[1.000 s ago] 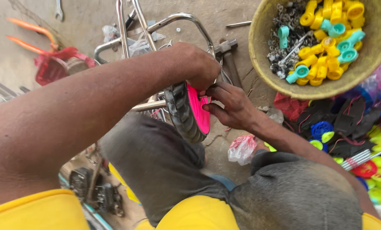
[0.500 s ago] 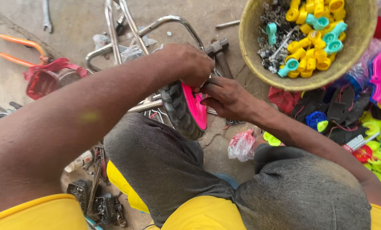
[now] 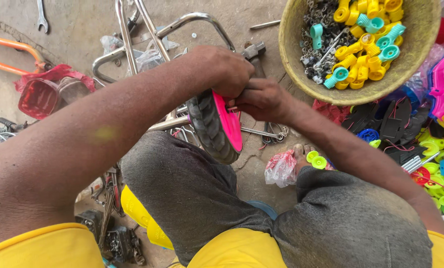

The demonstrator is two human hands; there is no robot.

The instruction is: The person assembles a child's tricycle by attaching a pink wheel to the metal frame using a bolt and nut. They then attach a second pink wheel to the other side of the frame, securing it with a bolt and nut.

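Both-hand grip, left hand point(image 3: 227, 69), right hand point(image 3: 264, 99), pink wheel point(image 3: 219, 126)

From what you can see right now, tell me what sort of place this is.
Probably a small repair or assembly spot for children's bikes, set up on bare ground. Both hands work at a small pink wheel on a chrome frame, with a spanner and a basket of plastic parts nearby.

The one camera sat on my head and looked almost straight down over my yellow shirt and grey-trousered knees to the concrete floor point(image 3: 78, 30). It was close: my forearms filled the left and lower frame, and my hands met near the middle. The woven basket point(image 3: 420, 54) (cut off at the top edge) marked its upper right limit.
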